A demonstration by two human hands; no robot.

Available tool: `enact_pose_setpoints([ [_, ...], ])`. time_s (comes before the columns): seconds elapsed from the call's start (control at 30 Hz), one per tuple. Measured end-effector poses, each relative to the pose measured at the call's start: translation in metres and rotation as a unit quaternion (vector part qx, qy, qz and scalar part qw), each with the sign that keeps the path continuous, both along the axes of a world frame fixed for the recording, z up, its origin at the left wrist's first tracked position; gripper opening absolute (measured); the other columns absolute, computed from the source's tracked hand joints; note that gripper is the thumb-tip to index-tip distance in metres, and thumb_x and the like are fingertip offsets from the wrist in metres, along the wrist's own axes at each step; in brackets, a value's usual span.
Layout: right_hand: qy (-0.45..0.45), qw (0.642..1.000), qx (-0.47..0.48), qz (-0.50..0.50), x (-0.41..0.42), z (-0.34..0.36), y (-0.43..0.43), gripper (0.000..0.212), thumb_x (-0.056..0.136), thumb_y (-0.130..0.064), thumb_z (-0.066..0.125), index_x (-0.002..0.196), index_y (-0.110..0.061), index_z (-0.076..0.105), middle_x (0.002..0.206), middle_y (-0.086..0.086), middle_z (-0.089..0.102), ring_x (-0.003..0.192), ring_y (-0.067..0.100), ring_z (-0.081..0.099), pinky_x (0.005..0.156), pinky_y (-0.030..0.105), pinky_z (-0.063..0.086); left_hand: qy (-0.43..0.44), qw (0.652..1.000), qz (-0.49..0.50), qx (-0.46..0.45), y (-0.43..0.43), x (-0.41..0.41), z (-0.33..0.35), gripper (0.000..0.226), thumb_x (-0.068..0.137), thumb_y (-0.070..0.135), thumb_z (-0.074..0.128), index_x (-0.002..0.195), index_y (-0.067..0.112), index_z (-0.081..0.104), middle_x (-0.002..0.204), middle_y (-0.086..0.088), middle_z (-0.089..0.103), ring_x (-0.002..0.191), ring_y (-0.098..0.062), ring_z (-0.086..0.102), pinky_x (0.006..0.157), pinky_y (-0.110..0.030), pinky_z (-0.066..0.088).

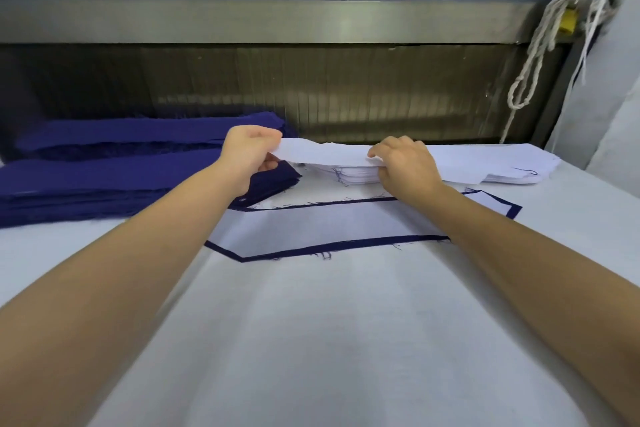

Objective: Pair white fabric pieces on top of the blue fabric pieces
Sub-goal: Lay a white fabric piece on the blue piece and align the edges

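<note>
Both hands are out over the far side of the table (311, 340), apart from each other, and each is clamped on the same white fabric strip (325, 154). The left hand (251, 156) pinches its left end. The right hand (405, 166) curls its fingers over the near edge further along. The strip is raised just above the white stack (502, 168) at centre right; whether it is free of the stack to the right of the right hand is hard to tell.

A blue stack (104, 180) fills the left of the frame, its near corner hidden behind the left hand. In the middle lies a blue piece (346, 245) with a white piece (329, 224) on top, only a blue border showing; the right forearm covers part of it. A knotted rope (540, 55) hangs at upper right, cut off by the frame.
</note>
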State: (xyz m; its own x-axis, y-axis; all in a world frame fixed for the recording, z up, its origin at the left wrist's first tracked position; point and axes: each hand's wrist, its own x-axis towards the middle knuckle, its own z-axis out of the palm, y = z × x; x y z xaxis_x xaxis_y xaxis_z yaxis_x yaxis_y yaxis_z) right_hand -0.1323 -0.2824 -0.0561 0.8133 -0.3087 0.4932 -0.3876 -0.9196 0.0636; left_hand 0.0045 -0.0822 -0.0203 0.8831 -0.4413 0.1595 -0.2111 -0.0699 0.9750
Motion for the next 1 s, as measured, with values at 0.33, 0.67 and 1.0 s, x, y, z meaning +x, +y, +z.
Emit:
enact_pose_setpoints([
  [0.33,0.023,0.993,-0.015,-0.116,-0.053,0.003,-0.032,0.035,0.092,-0.010,0.048,0.125,-0.016,0.058,0.124,0.007,0.055,0.111,0.027,0.046,0.093,0.035,0.033,-0.039,0.998,0.035,0.036,0.056,0.015,-0.007,0.019,0.087,0.002,0.062,0.097,0.018,0.066,0.093,0.002,0.059,0.076,-0.015,0.058,0.062,-0.021,0.050],
  [0.67,-0.078,0.987,0.093,-0.100,-0.088,-0.003,-0.030,0.027,0.095,-0.011,0.046,0.110,-0.014,0.068,0.117,0.004,0.056,0.098,0.031,0.056,0.074,0.034,0.042,-0.069,0.993,-0.015,0.095,0.095,0.006,-0.015,0.021,0.082,0.000,0.068,0.096,0.015,0.067,0.099,0.006,0.060,0.079,-0.017,0.063,0.055,-0.018,0.054],
  [1.0,-0.163,0.969,0.186,-0.028,-0.111,-0.011,-0.030,0.020,0.082,0.008,0.052,0.088,-0.002,0.067,0.117,0.009,0.059,0.072,0.027,0.062,0.074,0.033,0.046,-0.072,0.989,-0.011,0.131,0.117,0.002,-0.037,0.017,0.084,-0.001,0.065,0.090,0.015,0.068,0.079,-0.008,0.062,0.045,-0.010,0.059,0.049,-0.017,0.052],
])
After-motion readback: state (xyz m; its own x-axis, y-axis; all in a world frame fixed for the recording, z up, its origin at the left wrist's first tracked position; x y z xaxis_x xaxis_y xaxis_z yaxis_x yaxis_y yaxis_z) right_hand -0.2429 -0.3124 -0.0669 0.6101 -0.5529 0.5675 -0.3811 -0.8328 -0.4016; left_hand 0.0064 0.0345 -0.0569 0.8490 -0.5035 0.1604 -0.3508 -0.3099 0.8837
